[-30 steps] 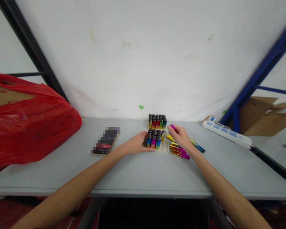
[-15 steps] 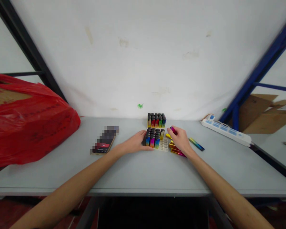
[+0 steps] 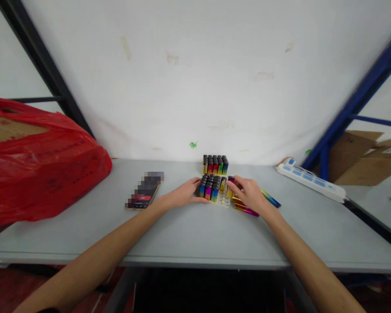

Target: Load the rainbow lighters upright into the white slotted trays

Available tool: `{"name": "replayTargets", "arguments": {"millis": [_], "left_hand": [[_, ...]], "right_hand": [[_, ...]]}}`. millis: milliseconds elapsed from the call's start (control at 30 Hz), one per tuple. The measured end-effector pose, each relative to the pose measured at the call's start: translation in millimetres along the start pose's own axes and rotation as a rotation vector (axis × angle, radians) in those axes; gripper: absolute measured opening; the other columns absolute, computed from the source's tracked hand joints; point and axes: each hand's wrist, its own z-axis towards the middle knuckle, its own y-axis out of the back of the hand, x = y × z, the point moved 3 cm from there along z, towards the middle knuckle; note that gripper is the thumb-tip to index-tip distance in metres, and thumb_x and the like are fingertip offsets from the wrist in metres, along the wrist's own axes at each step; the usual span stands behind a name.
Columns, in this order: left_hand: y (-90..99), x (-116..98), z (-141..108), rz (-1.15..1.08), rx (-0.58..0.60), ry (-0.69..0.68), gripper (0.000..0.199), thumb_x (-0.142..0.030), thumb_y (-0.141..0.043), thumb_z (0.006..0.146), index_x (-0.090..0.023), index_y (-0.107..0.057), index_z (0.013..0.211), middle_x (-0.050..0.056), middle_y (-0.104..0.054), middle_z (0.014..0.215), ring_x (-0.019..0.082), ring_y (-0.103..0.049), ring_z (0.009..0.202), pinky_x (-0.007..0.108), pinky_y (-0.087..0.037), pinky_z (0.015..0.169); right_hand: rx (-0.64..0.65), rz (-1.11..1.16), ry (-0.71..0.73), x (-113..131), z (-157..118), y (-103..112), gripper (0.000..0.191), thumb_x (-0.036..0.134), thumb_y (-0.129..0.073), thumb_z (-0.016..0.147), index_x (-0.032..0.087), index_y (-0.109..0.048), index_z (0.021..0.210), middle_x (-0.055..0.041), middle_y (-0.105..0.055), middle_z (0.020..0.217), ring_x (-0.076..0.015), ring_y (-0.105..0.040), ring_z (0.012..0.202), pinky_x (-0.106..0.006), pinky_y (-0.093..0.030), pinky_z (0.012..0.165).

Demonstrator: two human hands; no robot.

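Observation:
Several colourful lighters with black tops (image 3: 209, 189) stand upright in a pale tray (image 3: 223, 201) with round holes. My left hand (image 3: 187, 193) rests against the left side of this group, thumb in front and fingers behind, closed round its edge. In my right hand (image 3: 246, 192) a pink and yellow lighter (image 3: 230, 188) is pinched upright at the tray's right side. A yellow lighter (image 3: 223, 183) stands just left of it. Loose shiny lighters (image 3: 246, 211) lie beside the tray, partly under my right hand, and a blue-green one (image 3: 271, 198) lies further right.
Another block of upright lighters (image 3: 215, 165) stands behind, near the wall. A phone (image 3: 145, 191) lies at the left, beyond it a red plastic bag (image 3: 48, 169). A white power strip (image 3: 311, 180) is at the right, with cardboard boxes (image 3: 365, 161) past the blue frame.
My right hand has turned the held lighter upright and brought it left and down to the tray's right side. My left hand keeps its place against the group.

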Motion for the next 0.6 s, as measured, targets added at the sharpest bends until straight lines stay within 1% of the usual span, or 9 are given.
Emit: {"name": "replayTargets", "arguments": {"millis": [100, 267, 400, 500, 600], "left_hand": [[-0.9, 1, 0, -0.001, 0.002, -0.007, 0.085, -0.077, -0.081, 0.092, -0.019, -0.066, 0.152, 0.017, -0.065, 0.156, 0.040, -0.062, 0.146, 0.050, -0.045, 0.131], [-0.8, 0, 1, 0.004, 0.008, 0.002, 0.087, -0.080, -0.080, 0.090, -0.018, -0.067, 0.151, 0.018, -0.065, 0.155, 0.041, -0.062, 0.145, 0.051, -0.045, 0.132], [-0.5, -1, 1, 0.006, 0.012, 0.002, 0.088, -0.081, -0.079, 0.091, -0.018, -0.066, 0.152, 0.019, -0.064, 0.156, 0.041, -0.061, 0.147, 0.052, -0.044, 0.132], [-0.3, -2, 1, 0.014, 0.009, -0.001, 0.089, -0.080, -0.078, 0.092, -0.018, -0.065, 0.154, 0.019, -0.064, 0.156, 0.042, -0.061, 0.147, 0.053, -0.044, 0.131], [0.0, -3, 0, 0.022, 0.012, 0.002, 0.089, -0.080, -0.079, 0.092, -0.018, -0.064, 0.154, 0.019, -0.064, 0.156, 0.042, -0.062, 0.145, 0.053, -0.046, 0.130]], "right_hand": [[0.034, 0.001, 0.003, -3, 0, -4, 0.049, 0.061, -0.044, 0.117, 0.026, -0.057, 0.084, -0.0064, -0.077, 0.080, -0.0222, -0.068, 0.069, -0.032, -0.046, 0.069], [0.129, -0.112, 0.047, 1, 4, -13, 0.033, 0.044, -0.053, 0.118, 0.025, -0.061, 0.092, -0.0061, -0.075, 0.083, -0.0228, -0.068, 0.073, -0.031, -0.046, 0.071], [0.160, -0.170, 0.031, 6, 6, -16, 0.025, 0.035, -0.057, 0.117, 0.023, -0.064, 0.096, -0.0063, -0.075, 0.085, -0.0221, -0.069, 0.076, -0.029, -0.045, 0.073], [0.166, -0.225, -0.005, 7, 6, -16, 0.026, 0.036, -0.061, 0.116, 0.023, -0.066, 0.094, -0.0066, -0.076, 0.087, -0.0213, -0.070, 0.077, -0.028, -0.043, 0.072], [0.143, -0.291, -0.036, 1, 5, -12, 0.032, 0.044, -0.065, 0.114, 0.023, -0.068, 0.090, -0.0069, -0.078, 0.088, -0.0212, -0.069, 0.076, -0.029, -0.040, 0.069]]}}
